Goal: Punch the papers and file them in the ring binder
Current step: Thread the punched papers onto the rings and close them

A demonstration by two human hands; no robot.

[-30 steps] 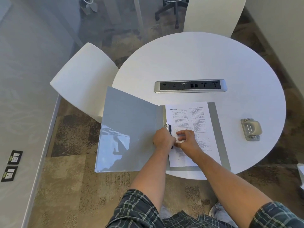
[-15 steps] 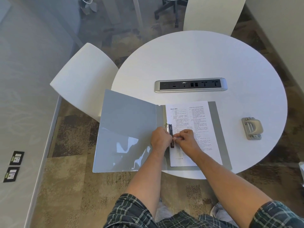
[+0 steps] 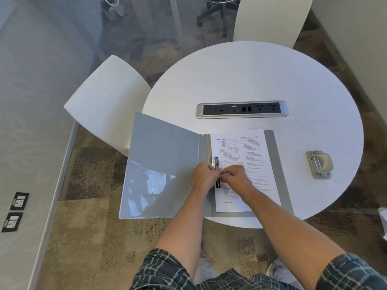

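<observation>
A grey ring binder (image 3: 165, 170) lies open at the near edge of the round white table (image 3: 261, 80), its left cover hanging past the table's edge. Printed papers (image 3: 249, 151) rest on its right half, beside the black and metal ring mechanism (image 3: 215, 161). My left hand (image 3: 202, 176) and my right hand (image 3: 236, 174) meet over the lower part of that mechanism, fingers pinched on it. What the fingers hold exactly is hidden. A grey hole punch (image 3: 319, 164) sits on the table to the right, apart from both hands.
A silver power and socket strip (image 3: 241, 109) is set into the table's middle, behind the binder. White chairs stand at the left (image 3: 106, 101) and the far side (image 3: 270, 19). Carpet lies below, with a wall at the left.
Both hands have drawn closer together over the ring mechanism. The binder's left cover has settled slightly lower. Papers and punch have not moved.
</observation>
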